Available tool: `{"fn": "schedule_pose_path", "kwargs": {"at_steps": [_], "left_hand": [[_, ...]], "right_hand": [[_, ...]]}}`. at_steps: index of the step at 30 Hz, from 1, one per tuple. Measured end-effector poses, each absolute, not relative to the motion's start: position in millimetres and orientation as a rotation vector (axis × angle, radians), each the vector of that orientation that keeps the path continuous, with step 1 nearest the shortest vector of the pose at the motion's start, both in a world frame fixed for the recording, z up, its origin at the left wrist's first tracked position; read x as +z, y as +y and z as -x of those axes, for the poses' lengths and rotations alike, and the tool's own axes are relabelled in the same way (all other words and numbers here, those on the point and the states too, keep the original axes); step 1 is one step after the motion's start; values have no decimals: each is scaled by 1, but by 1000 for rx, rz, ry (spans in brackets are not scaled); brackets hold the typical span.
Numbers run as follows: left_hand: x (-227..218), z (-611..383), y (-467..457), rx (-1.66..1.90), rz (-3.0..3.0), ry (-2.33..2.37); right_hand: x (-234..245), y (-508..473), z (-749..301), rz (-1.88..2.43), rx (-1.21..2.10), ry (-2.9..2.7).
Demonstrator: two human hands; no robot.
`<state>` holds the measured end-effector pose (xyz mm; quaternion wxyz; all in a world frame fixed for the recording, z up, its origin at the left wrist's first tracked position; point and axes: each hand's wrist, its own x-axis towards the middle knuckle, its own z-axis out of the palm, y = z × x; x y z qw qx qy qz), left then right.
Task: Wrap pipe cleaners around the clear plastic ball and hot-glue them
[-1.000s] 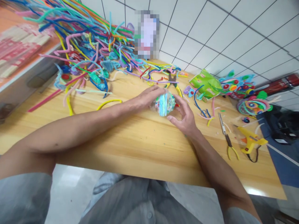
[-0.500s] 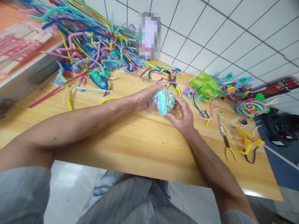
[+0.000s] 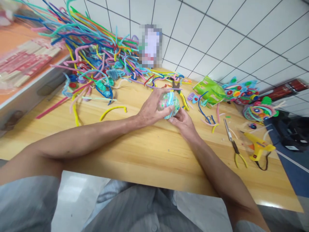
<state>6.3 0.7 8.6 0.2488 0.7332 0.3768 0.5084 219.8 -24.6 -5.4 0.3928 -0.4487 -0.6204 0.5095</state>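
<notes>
Between both hands, above the wooden table point(image 3: 135, 151), is a clear round ball point(image 3: 162, 102) with light-blue and green fuzzy bands around it and small coloured bits showing inside. My left hand point(image 3: 151, 108) wraps its left side, with the thumb laid across the front. From the lower right, my right hand point(image 3: 183, 122) grips it with thumb and fingers; some fingertips are hidden behind the ball. Just beyond the ball lie yellow-handled pliers point(image 3: 183, 100). A bent yellow pipe cleaner point(image 3: 113, 110) rests left of my left hand.
A tangled heap of pipe cleaners point(image 3: 103, 54) fills the back left, beside an orange-topped box point(image 3: 45, 80). Rightward are a green packet point(image 3: 209, 90), decorated colourful figures point(image 3: 259, 111), another pair of pliers point(image 3: 236, 149) and a yellow glue gun point(image 3: 259, 146). A blurred phone-like object point(image 3: 151, 46) leans on the tiled wall.
My left hand has shifted forward over the ball, its thumb now across the front. The ball is turned, and my right hand has moved slightly lower on it.
</notes>
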Motion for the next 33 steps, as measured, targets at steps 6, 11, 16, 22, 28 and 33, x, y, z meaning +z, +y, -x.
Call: {"fn": "schedule_pose_path", "kwargs": {"at_steps": [6,11,16,22,28,33], "left_hand": [[4,-8,4,1462,-2026,1034],[-5,-10,4,1458,-2073,978],[-10,-8,2,1471,-2091,952],[-13,-5,2,1422,-2160,888],[-20,-8,2,1497,-2191,757],[-26,-7,6,1453,-2193,752]], "right_hand": [[-6,-25,-218,1135,1181,-1582],[-15,-25,-220,1125,1176,-1607],[-17,-27,-218,1124,1196,-1573],[-20,-24,-222,1103,1160,-1602],[-19,-24,-224,1094,1223,-1595],[-20,-23,-222,1099,1255,-1519]]}}
